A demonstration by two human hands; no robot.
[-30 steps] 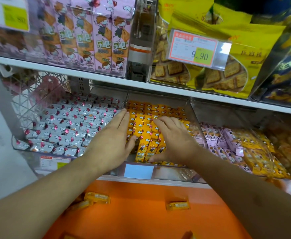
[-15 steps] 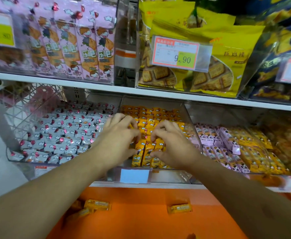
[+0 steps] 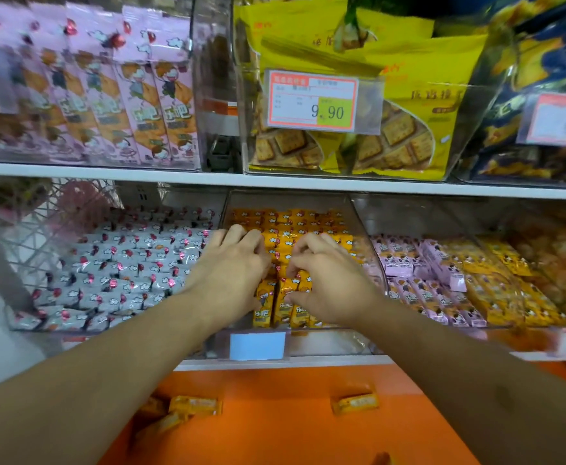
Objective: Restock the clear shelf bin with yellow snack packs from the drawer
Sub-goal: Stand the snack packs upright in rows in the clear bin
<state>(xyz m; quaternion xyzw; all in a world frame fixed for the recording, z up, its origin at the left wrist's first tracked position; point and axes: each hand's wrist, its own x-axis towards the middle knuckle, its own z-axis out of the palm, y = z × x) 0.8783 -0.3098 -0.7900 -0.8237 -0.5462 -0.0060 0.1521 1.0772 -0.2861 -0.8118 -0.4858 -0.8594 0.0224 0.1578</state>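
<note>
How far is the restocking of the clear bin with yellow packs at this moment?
Mostly done: the clear plastic shelf bin already holds many rows of small yellow snack packs. In hand: the left hand and the right hand, fingers curled, work on the front packs; whether they pinch any is unclear. Left: a few loose yellow packs lie in the orange drawer below.

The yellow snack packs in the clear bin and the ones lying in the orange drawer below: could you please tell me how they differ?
The yellow snack packs in the clear bin are many, packed in tight rows; the packs in the orange drawer are few and scattered loosely. The bin packs lie under the left hand and right hand, whose curled fingers work among them; the drawer packs lie untouched. Both look alike in yellow wrapping.
</note>
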